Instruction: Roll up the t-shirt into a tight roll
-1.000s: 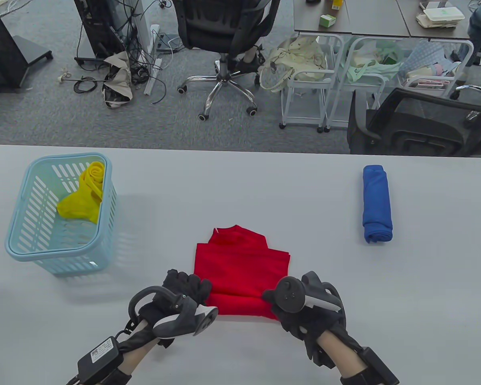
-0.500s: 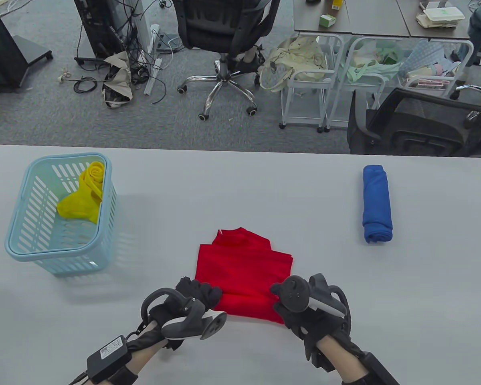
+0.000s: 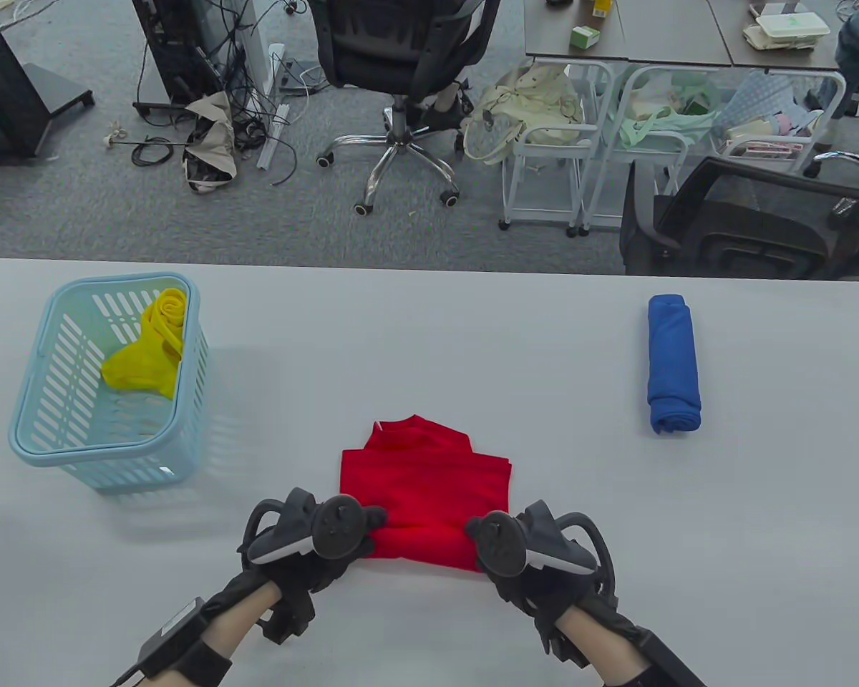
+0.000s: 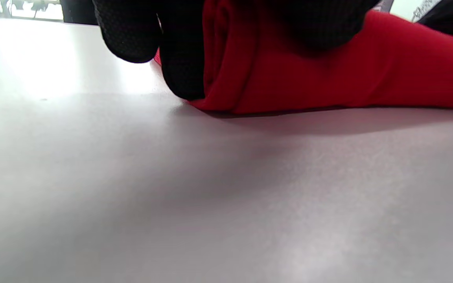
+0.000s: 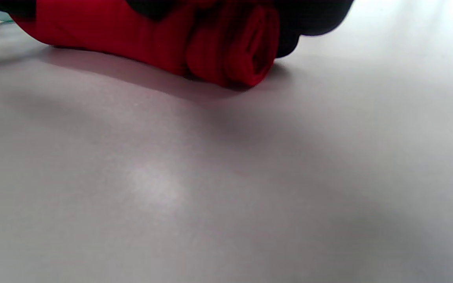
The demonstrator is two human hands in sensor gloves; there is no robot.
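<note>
since the earlier frame the left hand [image 3: 308, 547] turned palm-down and the red t-shirt [image 3: 426, 486] shifted left. both hands' grips grasp the rolled near edge, left hand at its left end, right hand [image 3: 537, 565] at its right, on the desk [image 3: 429, 336].

red t-shirt [image 3: 429, 479], blue roll [image 3: 673, 365], yellow cloth [image 3: 150, 343], pale blue basket [image 3: 39, 444]
</note>
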